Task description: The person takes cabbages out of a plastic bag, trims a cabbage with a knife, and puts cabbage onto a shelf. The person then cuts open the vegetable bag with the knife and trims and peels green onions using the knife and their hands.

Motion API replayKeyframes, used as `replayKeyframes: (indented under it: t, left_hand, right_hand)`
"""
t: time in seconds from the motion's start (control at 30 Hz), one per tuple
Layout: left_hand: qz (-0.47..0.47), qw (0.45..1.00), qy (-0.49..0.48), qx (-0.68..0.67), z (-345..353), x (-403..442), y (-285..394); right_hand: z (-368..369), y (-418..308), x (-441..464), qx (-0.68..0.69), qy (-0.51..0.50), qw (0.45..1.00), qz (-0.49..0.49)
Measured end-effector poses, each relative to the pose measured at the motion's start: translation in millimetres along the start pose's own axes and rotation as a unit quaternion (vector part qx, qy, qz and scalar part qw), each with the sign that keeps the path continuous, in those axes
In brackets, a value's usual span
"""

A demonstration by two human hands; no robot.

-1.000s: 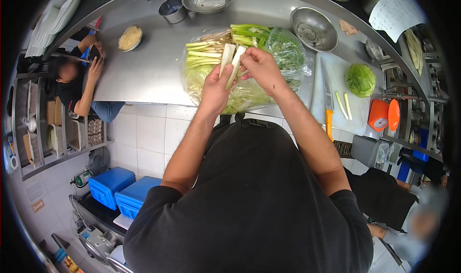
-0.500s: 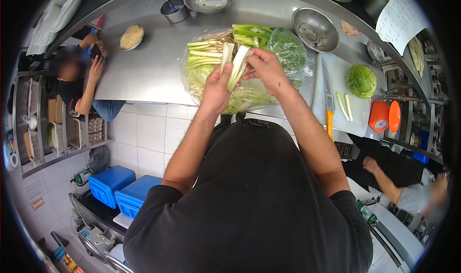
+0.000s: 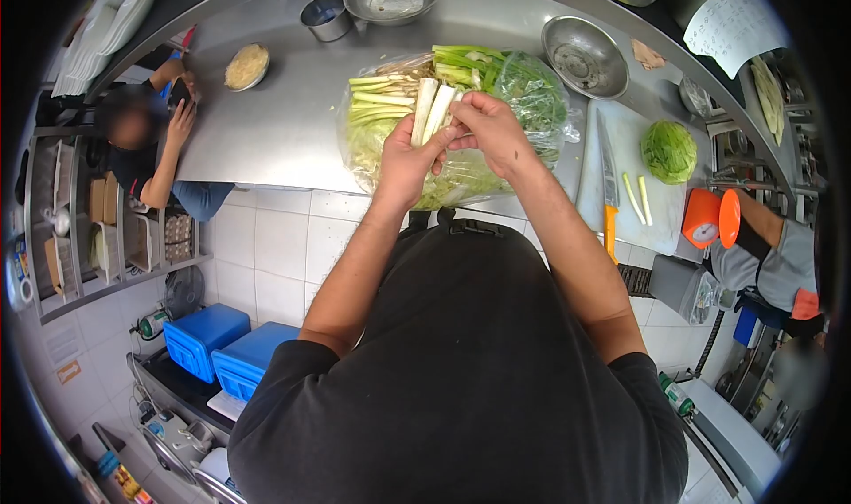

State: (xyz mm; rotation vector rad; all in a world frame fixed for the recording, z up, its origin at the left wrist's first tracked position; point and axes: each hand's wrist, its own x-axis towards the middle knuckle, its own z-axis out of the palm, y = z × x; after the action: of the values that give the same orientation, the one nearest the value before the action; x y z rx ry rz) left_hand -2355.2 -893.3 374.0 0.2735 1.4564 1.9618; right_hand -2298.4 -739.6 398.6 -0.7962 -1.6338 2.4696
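Observation:
Several thick, pale green-white celery stalks (image 3: 432,107) stand side by side between my hands, over a pile of vegetables. My left hand (image 3: 408,164) is closed around their lower part, thumb across the front. Fingers of my right hand (image 3: 487,132) pinch the rightmost stalk and almost meet the left thumb. Below and around lies a clear plastic bag (image 3: 534,78), spread out, with more stalks (image 3: 377,105) with brownish ends, frilly dark green leaves and paler curly leaves (image 3: 368,145) on it.
A white cutting board (image 3: 592,180) at right holds an orange-handled knife (image 3: 609,167), two thin green-white stalks (image 3: 643,200) and a cabbage (image 3: 667,152). Nearby are an orange scale (image 3: 700,218) and metal bowls (image 3: 585,58). One person (image 3: 164,167) sits left with a phone; another (image 3: 780,265) stands right.
The stalks between my hands are now bunched closer, with more of them showing, and my right fingers have shifted along them. At right, the other person has moved nearer the scale.

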Motion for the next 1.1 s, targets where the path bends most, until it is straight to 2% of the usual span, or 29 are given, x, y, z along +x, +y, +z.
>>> replayKeyframes:
  t: [0.27, 0.47, 0.57, 0.67, 0.77, 0.87, 1.0, 1.1]
  left_hand:
    - [-0.088, 0.991, -0.012, -0.098, -20.4, 2.1, -3.1]
    - [-0.130, 0.986, -0.006, -0.099, -23.3, 1.2, 5.4]
    - [-0.136, 0.986, -0.012, -0.100, -25.5, 1.1, 6.5]
    - [-0.095, 0.995, -0.042, -0.004, -25.7, -0.9, 3.8]
    - [-0.088, 0.995, -0.042, 0.000, -25.7, -0.8, 2.0]
    - [-0.120, 0.991, -0.017, -0.052, -27.8, 0.9, 2.2]
    - [-0.113, 0.994, -0.008, -0.012, -35.8, 3.4, -5.5]
    - [-0.110, 0.994, -0.019, 0.011, -45.0, 4.0, -6.0]
  right_hand:
    - [-0.4, 3.1, -2.6, -0.029, -0.022, 0.999, -0.007]
    - [-1.6, 3.6, -2.7, -0.038, -0.035, 0.999, -0.005]
    - [-1.5, 5.1, -1.6, -0.041, -0.041, 0.998, -0.003]
    - [1.4, 5.4, -0.5, -0.052, -0.032, 0.998, -0.001]
    - [4.1, 6.9, 1.1, -0.037, -0.029, 0.999, -0.004]
    - [3.9, 11.0, 2.6, -0.020, -0.026, 0.999, -0.012]
    - [1.6, 11.0, 3.1, -0.017, 0.010, 1.000, -0.024]
    - [-6.6, 14.0, 7.0, -0.026, 0.002, 1.000, -0.003]
